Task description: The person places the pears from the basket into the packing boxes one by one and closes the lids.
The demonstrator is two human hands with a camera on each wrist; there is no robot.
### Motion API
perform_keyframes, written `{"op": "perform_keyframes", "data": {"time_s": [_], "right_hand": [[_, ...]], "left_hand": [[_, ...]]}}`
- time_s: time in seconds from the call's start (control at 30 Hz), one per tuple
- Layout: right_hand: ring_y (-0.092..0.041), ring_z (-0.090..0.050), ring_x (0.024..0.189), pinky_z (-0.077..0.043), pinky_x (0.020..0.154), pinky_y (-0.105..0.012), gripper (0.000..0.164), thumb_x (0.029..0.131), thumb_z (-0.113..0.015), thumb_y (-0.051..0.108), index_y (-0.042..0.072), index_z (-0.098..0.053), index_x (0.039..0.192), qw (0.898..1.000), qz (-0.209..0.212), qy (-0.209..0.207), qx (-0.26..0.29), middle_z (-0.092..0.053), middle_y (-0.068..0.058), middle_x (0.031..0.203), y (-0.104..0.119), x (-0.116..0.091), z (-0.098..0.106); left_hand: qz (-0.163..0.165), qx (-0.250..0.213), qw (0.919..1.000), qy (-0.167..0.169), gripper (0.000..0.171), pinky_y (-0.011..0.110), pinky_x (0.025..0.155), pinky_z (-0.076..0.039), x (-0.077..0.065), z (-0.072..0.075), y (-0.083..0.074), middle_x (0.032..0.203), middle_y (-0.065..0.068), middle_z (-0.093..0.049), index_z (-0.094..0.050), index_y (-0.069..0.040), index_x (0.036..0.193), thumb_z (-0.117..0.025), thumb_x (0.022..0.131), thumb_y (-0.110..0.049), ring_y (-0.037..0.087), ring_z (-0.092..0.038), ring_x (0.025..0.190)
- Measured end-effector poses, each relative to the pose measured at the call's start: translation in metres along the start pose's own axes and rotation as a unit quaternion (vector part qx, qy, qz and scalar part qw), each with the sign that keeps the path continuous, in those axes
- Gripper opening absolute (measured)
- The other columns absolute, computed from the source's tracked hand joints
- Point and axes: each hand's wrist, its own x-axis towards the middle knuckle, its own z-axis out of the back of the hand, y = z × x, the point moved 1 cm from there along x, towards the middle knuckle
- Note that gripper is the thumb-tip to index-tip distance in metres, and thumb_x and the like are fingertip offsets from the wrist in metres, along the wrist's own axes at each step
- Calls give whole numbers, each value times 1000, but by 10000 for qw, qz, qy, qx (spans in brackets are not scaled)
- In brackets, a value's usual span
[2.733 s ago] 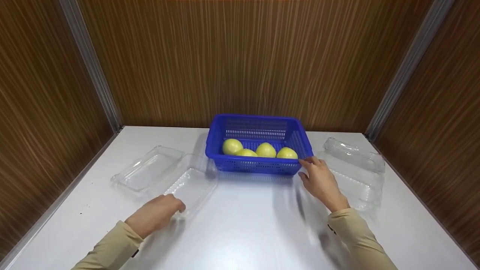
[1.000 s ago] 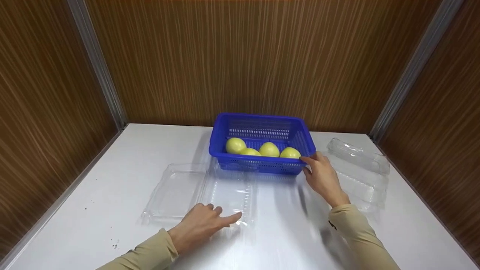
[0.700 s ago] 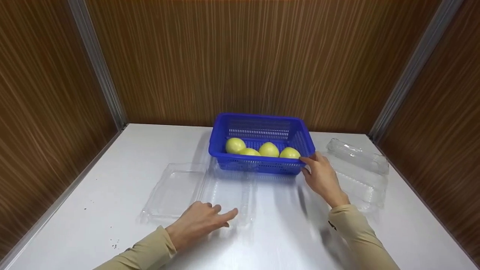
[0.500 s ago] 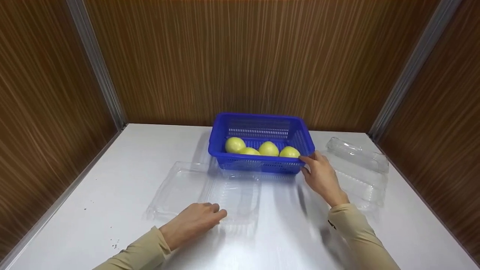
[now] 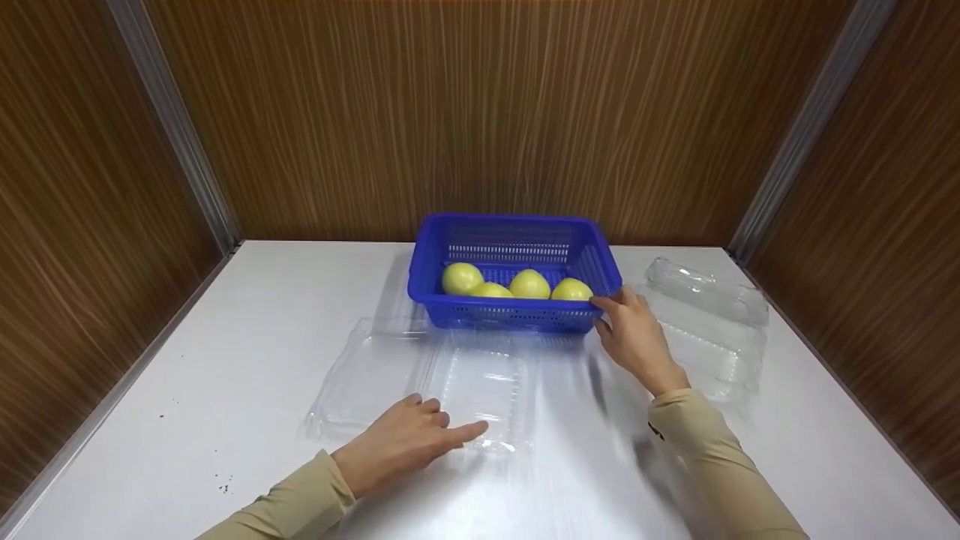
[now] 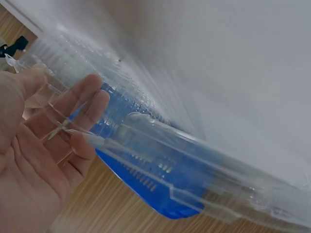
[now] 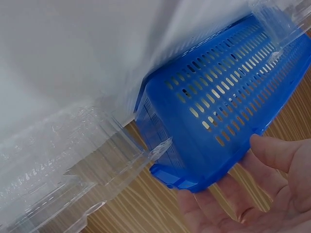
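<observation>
Box [image 5: 435, 367] slid toward three o'clock; a shoving left hand [image 5: 405, 441], grip unclear, might bump the basket [image 5: 517, 312] my right hand [image 5: 636, 339] holds.

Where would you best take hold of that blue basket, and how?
Probably by the rim of the blue basket, at both short ends, coming from left and right: the rim juts outward there, and an open clear container lies close in front. The right hand grips the near right corner.
</observation>
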Motion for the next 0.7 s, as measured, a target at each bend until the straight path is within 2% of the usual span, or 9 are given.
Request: {"op": "perform_keyframes", "data": {"time_s": [0.17,0.27,0.4,0.53,0.7], "right_hand": [[-42,-55,104,-47,86,-58,29,91,-65,10,1,-69,118,9998,-71,174,-27,-59,-23,112,1,8,2],[-41,-59,101,-48,85,-57,26,91,-66,14,2,-71,114,9997,26,246,-31,-63,-22,110,0,15,3],[-39,-65,96,-51,81,-56,23,91,-68,18,4,-74,108,9995,145,246,114,-68,-17,104,-3,20,2],[-37,-66,99,-51,83,-55,24,92,-68,21,5,-75,109,9994,42,283,207,-70,-15,105,-3,21,1],[-37,-67,99,-51,82,-56,24,91,-69,21,5,-75,108,9995,79,284,134,-70,-15,105,-1,22,1]], "left_hand": [[52,78,9998,189,41,28,65,-46,10,-2,-6,76,-4,-67,-48,-38,141,-50,100,-39,15,-59,75],[41,102,9998,184,40,27,63,-45,17,-5,-9,75,-3,-67,-47,-38,141,-44,102,-42,16,-59,74],[65,-36,9996,280,40,28,63,-44,23,-4,-12,77,-2,-67,-45,-37,144,-42,103,-39,16,-59,75],[76,-157,9993,320,42,30,64,-43,24,-1,-12,80,0,-66,-45,-33,144,-44,102,-35,18,-59,77],[39,-186,9997,139,33,29,64,-45,20,0,-9,76,-2,-66,-50,-21,130,-56,97,-25,17,-59,72]]}}
